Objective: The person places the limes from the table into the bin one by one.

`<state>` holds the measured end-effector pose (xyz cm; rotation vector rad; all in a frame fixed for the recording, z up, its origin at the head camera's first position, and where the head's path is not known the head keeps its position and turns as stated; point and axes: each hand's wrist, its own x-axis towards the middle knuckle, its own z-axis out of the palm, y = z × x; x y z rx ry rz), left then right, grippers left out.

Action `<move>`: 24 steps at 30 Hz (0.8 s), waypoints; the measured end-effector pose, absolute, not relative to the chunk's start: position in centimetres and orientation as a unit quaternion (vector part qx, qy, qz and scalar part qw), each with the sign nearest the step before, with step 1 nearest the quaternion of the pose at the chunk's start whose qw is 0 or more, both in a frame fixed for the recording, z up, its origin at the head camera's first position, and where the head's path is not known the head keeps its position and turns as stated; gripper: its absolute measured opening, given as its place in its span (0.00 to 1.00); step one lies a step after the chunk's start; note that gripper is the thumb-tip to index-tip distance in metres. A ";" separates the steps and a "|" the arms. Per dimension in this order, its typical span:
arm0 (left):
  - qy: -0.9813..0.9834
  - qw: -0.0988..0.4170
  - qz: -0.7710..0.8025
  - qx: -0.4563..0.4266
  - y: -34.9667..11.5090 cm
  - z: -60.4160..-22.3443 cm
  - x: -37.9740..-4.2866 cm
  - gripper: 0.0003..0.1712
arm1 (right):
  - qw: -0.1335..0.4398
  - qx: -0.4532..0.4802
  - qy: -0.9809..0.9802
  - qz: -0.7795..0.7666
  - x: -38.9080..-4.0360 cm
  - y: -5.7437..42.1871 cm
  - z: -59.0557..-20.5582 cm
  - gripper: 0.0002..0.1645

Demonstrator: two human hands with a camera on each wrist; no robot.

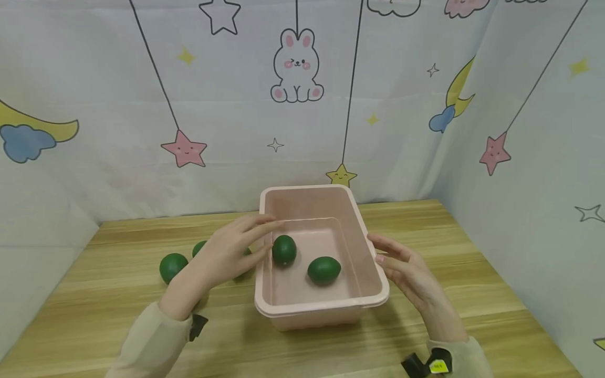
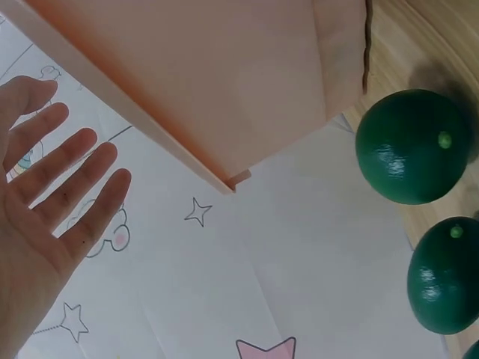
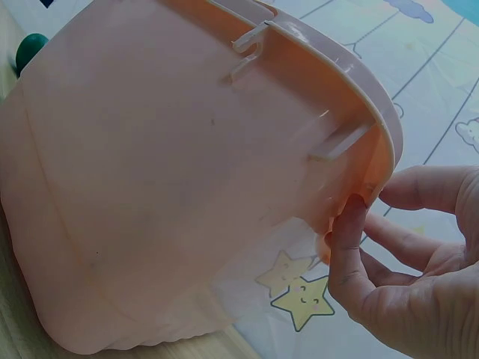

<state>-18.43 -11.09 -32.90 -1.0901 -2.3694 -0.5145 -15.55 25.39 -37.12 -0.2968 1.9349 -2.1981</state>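
A pink plastic bin [image 1: 321,311] stands on the table with two glossy dark green, lime-like fruits in it, one fruit [image 1: 284,250] by the left wall and another fruit [image 1: 324,271] near the middle. My left hand [image 1: 231,247] is over the bin's left rim, its fingers straight and spread. In the left wrist view that hand [image 2: 45,202] holds nothing and shows a gap from the rim. On the other side, my right hand [image 1: 411,273] pinches the right rim; the right wrist view shows the thumb [image 3: 348,258] under the lip.
Several more green fruits lie left of the bin, partly hidden by the left arm; one fruit [image 1: 173,268] shows whole. The wooden table [image 1: 90,320] meets a white printed curtain [image 1: 227,105] behind and at the sides.
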 end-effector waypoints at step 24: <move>-0.886 0.255 -0.217 -0.321 -13.5 -36.0 -18.3 0.26 | 0.098 -0.098 0.656 -0.742 -15.6 25.3 -37.1 0.29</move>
